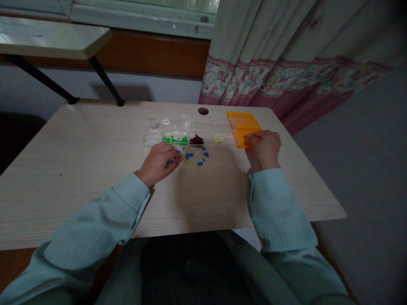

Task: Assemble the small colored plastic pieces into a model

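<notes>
- Head view: poised with left hand [160, 162] beside blue pieces [200, 163], mid-frame!
- Right of centre, overlapping orange tray [244, 122] with right hand [266, 149]!
- Can't tell either grip, spread or pinching!

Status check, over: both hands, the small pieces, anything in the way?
Left hand at loose blue pieces, grip unclear. Right hand at orange plastic item, grip unclear. Clear compartment box just beyond blue pieces; nothing visibly blocking either hand.
</notes>
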`<state>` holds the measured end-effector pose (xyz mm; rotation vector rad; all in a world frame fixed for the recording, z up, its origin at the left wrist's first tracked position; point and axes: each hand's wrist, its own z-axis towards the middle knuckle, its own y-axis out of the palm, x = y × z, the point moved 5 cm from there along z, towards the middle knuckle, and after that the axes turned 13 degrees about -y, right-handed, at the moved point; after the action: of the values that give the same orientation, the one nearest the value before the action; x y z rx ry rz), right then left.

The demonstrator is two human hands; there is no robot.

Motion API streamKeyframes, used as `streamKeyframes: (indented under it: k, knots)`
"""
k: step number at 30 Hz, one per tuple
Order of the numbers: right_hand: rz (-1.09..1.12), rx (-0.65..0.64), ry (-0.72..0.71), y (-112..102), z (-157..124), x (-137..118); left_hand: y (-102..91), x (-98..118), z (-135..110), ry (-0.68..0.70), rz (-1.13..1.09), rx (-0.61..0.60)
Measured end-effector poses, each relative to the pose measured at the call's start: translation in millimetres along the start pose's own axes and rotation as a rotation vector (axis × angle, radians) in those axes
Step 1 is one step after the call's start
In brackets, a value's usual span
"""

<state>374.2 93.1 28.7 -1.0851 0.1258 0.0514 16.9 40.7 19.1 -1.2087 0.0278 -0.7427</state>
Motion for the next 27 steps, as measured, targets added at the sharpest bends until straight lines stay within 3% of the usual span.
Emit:
streamKeyframes:
  k: [5,8,18,27]
  knots:
    - [0.101,0.2,-0.069,-17,2,-15,-0.5,0,1,-0.022,-0.006,-0.007]
    - [0.157,0.243,-0.143,-21,2,-32,0.8,-1,1,-0.032,-0.014,-0.027]
    - [0.24,0.159,-0.38,-19,-14,-92,10.1,6,2,-0.059,0.0,-0.084]
    - [0.31,0.101,-0.453,-18,-20,-110,16.4,9,4,-0.062,0.046,-0.083]
